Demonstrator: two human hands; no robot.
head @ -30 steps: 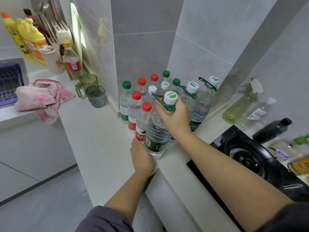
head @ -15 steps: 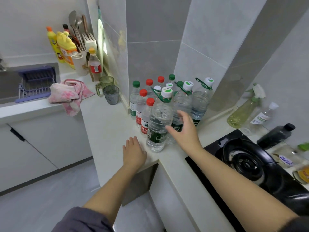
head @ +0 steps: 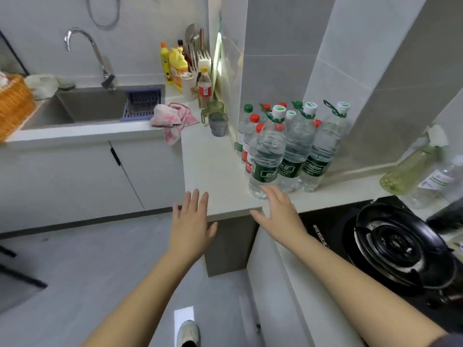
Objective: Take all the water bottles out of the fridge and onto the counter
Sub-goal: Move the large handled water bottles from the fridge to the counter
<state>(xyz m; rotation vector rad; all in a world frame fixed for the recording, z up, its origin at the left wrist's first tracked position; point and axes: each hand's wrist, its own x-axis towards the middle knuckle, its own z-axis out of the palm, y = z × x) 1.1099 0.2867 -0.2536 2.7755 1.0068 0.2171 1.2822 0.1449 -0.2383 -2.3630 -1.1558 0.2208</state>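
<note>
Several water bottles stand clustered in the counter's corner against the tiled wall. Three large clear ones with white caps and green labels are at the front; the nearest large bottle (head: 268,151) stands close to the counter edge. Smaller bottles with red and green caps (head: 250,136) stand behind and to the left. My right hand (head: 278,211) hovers just in front of the nearest large bottle, fingers spread, holding nothing. My left hand (head: 191,221) is over the white counter's (head: 213,166) front edge, fingers apart and empty. No fridge is in view.
A black gas stove (head: 398,244) sits to the right, with a green spray bottle (head: 411,169) behind it. Two cups (head: 218,121), a pink cloth (head: 172,118), detergent bottles (head: 176,68) and a sink (head: 100,103) with a tap lie left. An orange basket (head: 13,103) is far left.
My right hand has let go of the nearest large bottle and drawn back toward the counter edge. My left hand has pulled back too. The view has shifted back and left.
</note>
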